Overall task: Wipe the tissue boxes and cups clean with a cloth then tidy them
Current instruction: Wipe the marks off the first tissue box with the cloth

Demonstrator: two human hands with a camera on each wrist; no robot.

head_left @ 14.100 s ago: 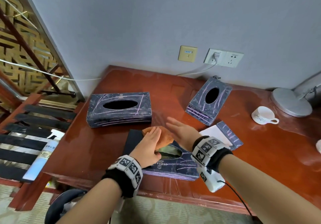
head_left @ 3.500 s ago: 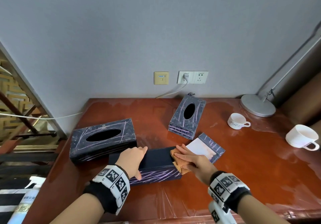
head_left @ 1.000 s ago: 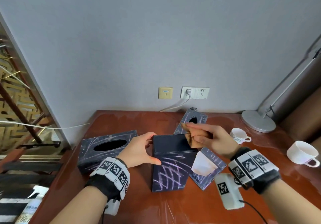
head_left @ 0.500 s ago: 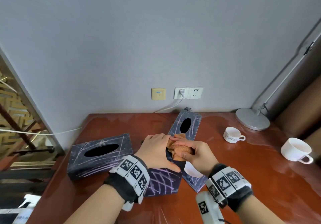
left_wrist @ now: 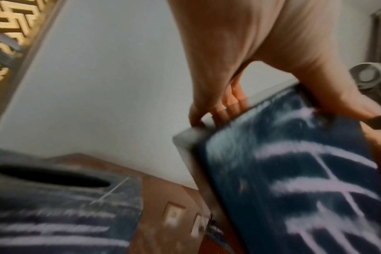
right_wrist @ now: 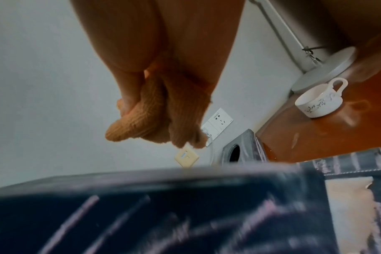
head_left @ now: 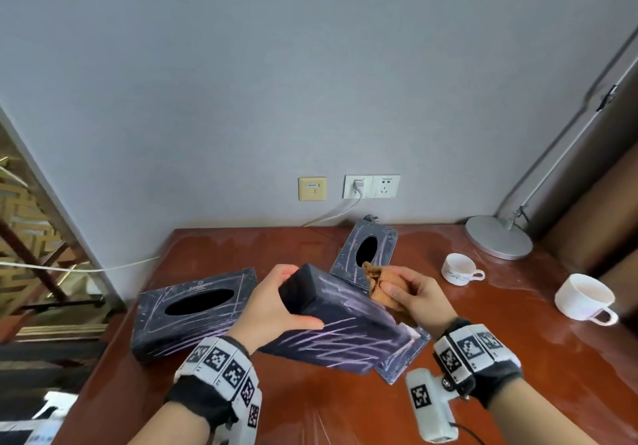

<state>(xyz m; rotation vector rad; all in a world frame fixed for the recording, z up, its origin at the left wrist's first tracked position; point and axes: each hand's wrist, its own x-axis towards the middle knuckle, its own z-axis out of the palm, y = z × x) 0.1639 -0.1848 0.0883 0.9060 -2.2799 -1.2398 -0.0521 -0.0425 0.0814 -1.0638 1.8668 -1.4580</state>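
Note:
My left hand (head_left: 276, 310) grips one end of a dark tissue box (head_left: 341, 324) scrawled with pale chalk lines and holds it tilted above the table. The same box (left_wrist: 294, 180) fills the left wrist view, thumb on its marked face. My right hand (head_left: 414, 294) clutches a bunched orange cloth (head_left: 379, 282) against the box's upper edge; the cloth (right_wrist: 159, 116) hangs from the fingers in the right wrist view. A second marked box (head_left: 193, 310) lies at left, a third (head_left: 366, 255) leans at the back. Two white cups (head_left: 459, 268) (head_left: 585, 298) stand at right.
A flat box lid (head_left: 404, 355) with a white inside lies under the held box. A lamp base (head_left: 499, 241) sits at the back right corner. A wall socket (head_left: 371, 185) with a cable is behind the red-brown table (head_left: 345, 410). A wooden railing (head_left: 31, 237) is at left.
The held box has gone from standing on end to tilted on its side in my left hand. My right hand with the cloth has slid to the box's right upper edge.

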